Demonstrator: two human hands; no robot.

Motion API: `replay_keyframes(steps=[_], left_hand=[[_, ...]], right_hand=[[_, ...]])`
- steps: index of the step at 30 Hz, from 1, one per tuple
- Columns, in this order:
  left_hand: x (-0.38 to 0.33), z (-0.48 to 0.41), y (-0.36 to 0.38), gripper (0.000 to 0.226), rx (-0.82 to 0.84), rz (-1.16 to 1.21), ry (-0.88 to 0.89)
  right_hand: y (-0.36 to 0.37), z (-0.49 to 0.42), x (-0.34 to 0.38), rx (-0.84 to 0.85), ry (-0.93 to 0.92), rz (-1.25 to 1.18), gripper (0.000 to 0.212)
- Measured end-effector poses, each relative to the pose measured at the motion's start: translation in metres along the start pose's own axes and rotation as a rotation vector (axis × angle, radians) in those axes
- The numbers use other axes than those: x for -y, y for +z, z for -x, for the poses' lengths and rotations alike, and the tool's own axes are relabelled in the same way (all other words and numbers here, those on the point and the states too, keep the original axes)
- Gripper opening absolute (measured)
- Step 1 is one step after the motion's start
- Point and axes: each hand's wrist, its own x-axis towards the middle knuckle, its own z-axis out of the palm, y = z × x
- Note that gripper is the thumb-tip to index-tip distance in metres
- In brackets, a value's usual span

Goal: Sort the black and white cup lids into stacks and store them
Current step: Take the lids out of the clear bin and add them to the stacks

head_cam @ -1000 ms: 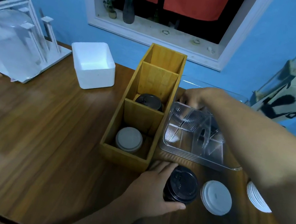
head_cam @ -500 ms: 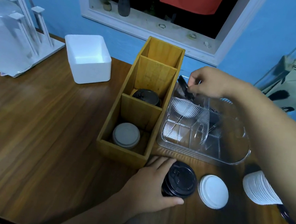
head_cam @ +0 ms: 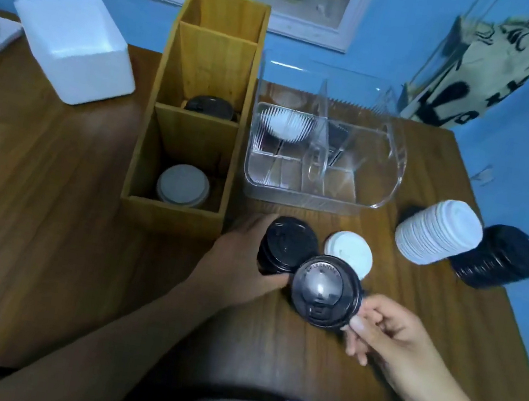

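At the upper left of the frame a white foam box (head_cam: 76, 45) is sitting on the wooden worktop (head_cam: 45, 217). Just right of it a tall wooden organizer (head_cam: 194, 133) is standing with three compartments in a row: black lids (head_cam: 209, 106) are lying in the middle one and a pale lid (head_cam: 183, 184) is lying in the one nearest the bottom of the frame.

Below the organizer's lower right corner, the left hand (head_cam: 239, 265) is curling its fingers and thumb around a short stack of black lids (head_cam: 285, 243) standing on the worktop. Above that, at centre, a clear plastic caddy (head_cam: 395, 172) is sitting beside the organizer, with a white lid (head_cam: 285, 125) leaning in its upper left section.

A single white lid (head_cam: 348, 251) is lying flat just right of the gripped stack. Overlapping its lower edge in the picture, a single black lid (head_cam: 326, 291) is being pinched at its rim by the right hand (head_cam: 397, 336), tilted toward the camera close to the gripped stack.

Toward the right edge, a white lid stack (head_cam: 438, 231) and a black lid stack (head_cam: 496, 258) are lying on their sides, touching each other.
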Motion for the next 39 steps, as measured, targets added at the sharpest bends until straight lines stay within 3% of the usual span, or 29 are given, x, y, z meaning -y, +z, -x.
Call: replay_keyframes(steps=[3,6,10,12,14,16,18,20,24,27,33,39], left_hand=[[-0.001,0.002,0.002,0.093,-0.007,-0.047,0.004],[-0.002,0.002,0.002,0.095,0.004,-0.045,-0.021],[-0.004,0.003,0.003,0.096,0.004,-0.086,-0.030],[-0.007,0.005,0.003,0.098,-0.013,-0.101,-0.037],[-0.009,0.006,0.003,0.098,-0.021,-0.120,-0.021],[-0.009,0.007,0.004,0.099,-0.021,-0.140,-0.009],[-0.011,0.009,0.005,0.101,-0.026,-0.160,-0.016],[-0.011,0.009,0.005,0.103,-0.040,-0.176,-0.026],[-0.013,0.010,0.006,0.097,-0.072,-0.164,0.005],[-0.013,0.010,0.006,0.092,-0.084,-0.171,0.025],[-0.016,0.010,0.006,0.090,-0.090,-0.173,0.040],[-0.016,0.009,0.006,0.092,-0.086,-0.190,0.036]], right_hand=[[-0.004,0.013,-0.021,0.014,0.123,-0.043,0.016],[-0.008,0.015,-0.024,-0.007,0.227,-0.021,0.018],[-0.013,0.019,-0.022,-0.044,0.268,0.320,0.020],[-0.016,0.019,-0.019,-0.136,0.112,0.690,0.017],[-0.015,0.017,-0.016,-0.157,-0.163,0.848,0.011],[-0.015,0.012,-0.016,0.040,-0.345,0.879,0.043],[-0.014,0.003,-0.011,0.256,-0.375,0.909,0.066],[-0.009,-0.005,-0.010,0.346,-0.368,0.994,0.073],[0.007,-0.009,-0.013,0.161,-0.409,1.304,0.069],[0.009,-0.004,-0.017,0.092,-0.390,1.277,0.076],[0.002,-0.005,-0.020,0.226,-0.334,1.194,0.074],[0.007,-0.005,-0.022,0.096,-0.286,1.237,0.092]])
